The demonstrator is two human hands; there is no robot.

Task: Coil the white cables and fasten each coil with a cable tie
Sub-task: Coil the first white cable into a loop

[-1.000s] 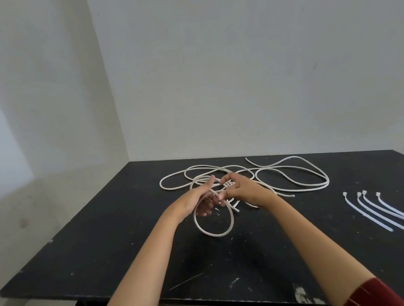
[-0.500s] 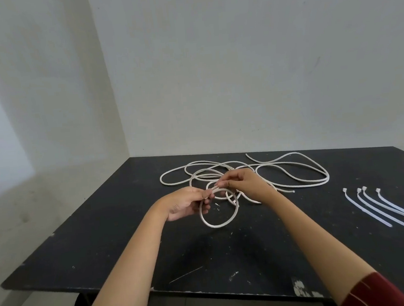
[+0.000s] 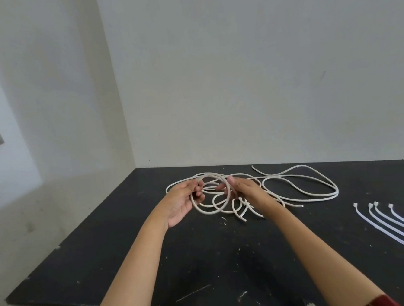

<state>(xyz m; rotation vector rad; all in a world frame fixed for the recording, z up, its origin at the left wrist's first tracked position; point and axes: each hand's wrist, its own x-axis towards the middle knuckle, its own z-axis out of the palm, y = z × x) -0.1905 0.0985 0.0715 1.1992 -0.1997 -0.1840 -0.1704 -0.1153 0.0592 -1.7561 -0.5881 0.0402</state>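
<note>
- Hands meet at frame centre: left hand (image 3: 184, 200) curls its grip around a raised loop (image 3: 227, 200) of white cable (image 3: 303, 194).
- Right hand (image 3: 243, 188) pinches the same loop.
- Cable ties (image 3: 392, 224) lie right, on the black worktop (image 3: 122, 260).

The right hand (image 3: 245, 189) covers part of the cable tangle (image 3: 295, 186). At lower right of the frame, the cable ties (image 3: 392, 224) run past the edge, as does the surface (image 3: 228, 259).

Matt black table (image 3: 131, 250) scuffed with pale flecks; white cables (image 3: 319, 180) smooth; cable ties (image 3: 390, 225) plastic.
</note>
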